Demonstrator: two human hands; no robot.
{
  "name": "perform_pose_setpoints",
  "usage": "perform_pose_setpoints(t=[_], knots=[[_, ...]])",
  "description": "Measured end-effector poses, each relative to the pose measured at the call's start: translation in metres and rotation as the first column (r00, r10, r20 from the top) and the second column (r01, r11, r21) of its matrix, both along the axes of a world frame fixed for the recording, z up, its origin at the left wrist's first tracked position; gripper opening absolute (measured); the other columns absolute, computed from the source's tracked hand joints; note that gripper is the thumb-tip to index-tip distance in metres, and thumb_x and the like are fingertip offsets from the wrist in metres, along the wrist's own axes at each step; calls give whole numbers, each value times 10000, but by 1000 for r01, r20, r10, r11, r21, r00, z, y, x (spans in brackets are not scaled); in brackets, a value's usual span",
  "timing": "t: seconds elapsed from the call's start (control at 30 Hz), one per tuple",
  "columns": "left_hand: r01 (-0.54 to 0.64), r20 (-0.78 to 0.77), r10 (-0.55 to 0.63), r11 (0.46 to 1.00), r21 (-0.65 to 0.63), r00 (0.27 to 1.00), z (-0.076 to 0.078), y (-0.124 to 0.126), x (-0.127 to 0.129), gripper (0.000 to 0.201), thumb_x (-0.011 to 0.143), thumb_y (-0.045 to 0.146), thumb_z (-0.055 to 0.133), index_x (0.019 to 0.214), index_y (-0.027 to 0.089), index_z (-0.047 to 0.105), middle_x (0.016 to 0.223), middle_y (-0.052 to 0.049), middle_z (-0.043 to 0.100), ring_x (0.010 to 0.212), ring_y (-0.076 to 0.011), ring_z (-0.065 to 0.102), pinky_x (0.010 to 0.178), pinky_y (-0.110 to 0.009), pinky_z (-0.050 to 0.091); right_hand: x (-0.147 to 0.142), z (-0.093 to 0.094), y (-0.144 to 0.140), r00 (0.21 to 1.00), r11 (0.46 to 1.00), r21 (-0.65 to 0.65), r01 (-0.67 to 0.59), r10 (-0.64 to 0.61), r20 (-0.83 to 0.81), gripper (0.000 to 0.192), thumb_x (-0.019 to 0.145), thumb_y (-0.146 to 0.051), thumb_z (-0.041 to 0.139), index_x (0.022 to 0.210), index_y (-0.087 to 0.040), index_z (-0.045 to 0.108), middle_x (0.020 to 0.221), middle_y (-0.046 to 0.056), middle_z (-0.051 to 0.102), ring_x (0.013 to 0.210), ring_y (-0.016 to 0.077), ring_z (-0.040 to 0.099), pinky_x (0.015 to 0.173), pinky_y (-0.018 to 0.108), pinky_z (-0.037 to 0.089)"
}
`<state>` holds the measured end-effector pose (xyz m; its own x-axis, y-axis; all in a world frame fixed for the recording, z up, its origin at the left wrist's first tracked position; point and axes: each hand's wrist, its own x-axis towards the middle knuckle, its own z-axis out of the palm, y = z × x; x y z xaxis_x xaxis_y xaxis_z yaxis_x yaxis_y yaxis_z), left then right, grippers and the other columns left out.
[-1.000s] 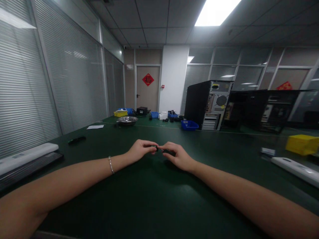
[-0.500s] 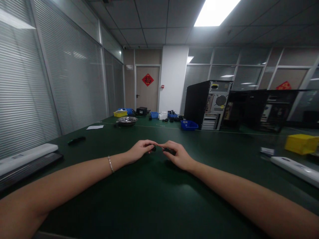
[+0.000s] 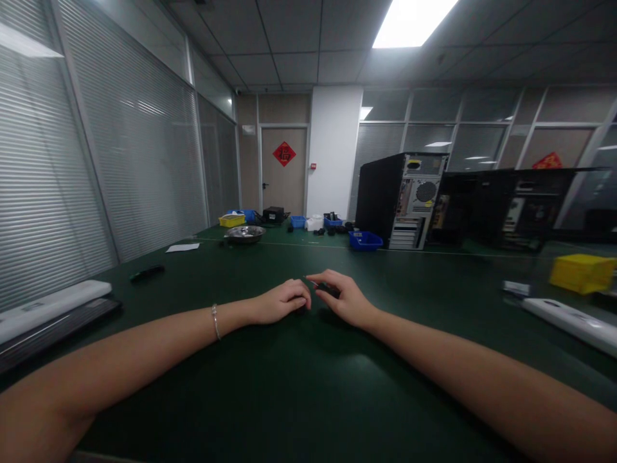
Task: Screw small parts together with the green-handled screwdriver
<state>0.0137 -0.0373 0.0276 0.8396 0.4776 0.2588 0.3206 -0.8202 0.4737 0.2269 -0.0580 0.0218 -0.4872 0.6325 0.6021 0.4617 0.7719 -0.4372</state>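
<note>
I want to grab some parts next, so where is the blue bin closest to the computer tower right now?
In the head view the blue bin sits on the far side of the green table, just left of the computer tower, right of the metal bowl.

Office workshop: glass partitions (image 3: 120, 161), computer towers (image 3: 400, 199)

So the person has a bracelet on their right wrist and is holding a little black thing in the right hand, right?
Not quite. In the head view the bracelet is on the left wrist, not the right. The right hand does hold the little black thing.
</note>
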Motion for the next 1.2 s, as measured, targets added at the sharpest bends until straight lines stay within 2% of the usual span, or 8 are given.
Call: perform_pose_setpoints(t=[0.17,0.27,0.43,0.6,0.83,0.97,1.1,1.2], knots=[[-8,20,7,999,38,1000,-3,2,0,248,910,315,396,1043,220,582,1104,-51,520,1061,-197,443,944,-338,328,-1,0,0,1000,1000,-2,4,-4,-4,339,818,-153,546,1147,-223,591,923,55,604,838,177,560,748,310,441],[-65,54,64,998,16,996,-2,0,-1,296,902,379,395,1084,208,554,1068,-62,526,1011,-201,466,890,-335,367,0,1,-1,1000,1000,-11,15,-15,0,343,823,-154,538,1157,-221,577,928,55,604,844,178,562,759,315,442],[-94,-33,92,994,-63,995,3,-5,-5,436,741,506,594,1061,212,553,1053,-60,508,958,-223,475,778,-315,414,1,-1,3,998,997,-46,57,-56,23,288,826,-163,530,1109,-195,574,980,58,603,878,177,557,768,309,442],[-92,-20,91,991,-99,996,2,4,-16,393,738,428,631,1063,216,564,1058,-57,500,929,-207,484,770,-309,415,1,-1,10,981,969,-199,144,-113,159,186,800,-271,583,960,-178,598,823,21,615,685,143,552,608,259,436],[-99,145,148,947,-305,978,-5,20,-21,472,691,319,693,1113,172,543,1067,-62,527,900,-180,514,796,-336,436,-4,8,6,940,942,-278,188,-91,330,435,650,-538,678,928,-206,632,862,42,631,726,179,581,586,271,445],[-46,229,156,904,-424,961,-10,23,-23,469,672,245,714,1099,157,541,1073,-69,534,902,-172,534,820,-356,452,-10,6,2,918,935,-272,227,-113,380,354,660,-505,684,872,-224,653,821,35,641,695,177,585,546,260,438],[-26,267,166,888,-459,949,-12,22,-24,448,655,202,727,1061,147,546,1024,-66,554,875,-164,554,818,-359,462,-12,0,4,932,945,-255,204,-109,345,248,678,-427,692,814,-221,670,768,24,643,666,163,584,555,255,434],[3,308,169,873,-488,936,-13,21,-22,436,654,189,725,1046,145,539,979,-57,569,847,-156,569,804,-354,470,-11,0,6,945,933,-313,177,-72,321,255,689,-414,684,838,-209,661,749,17,635,635,149,576,546,248,431]])
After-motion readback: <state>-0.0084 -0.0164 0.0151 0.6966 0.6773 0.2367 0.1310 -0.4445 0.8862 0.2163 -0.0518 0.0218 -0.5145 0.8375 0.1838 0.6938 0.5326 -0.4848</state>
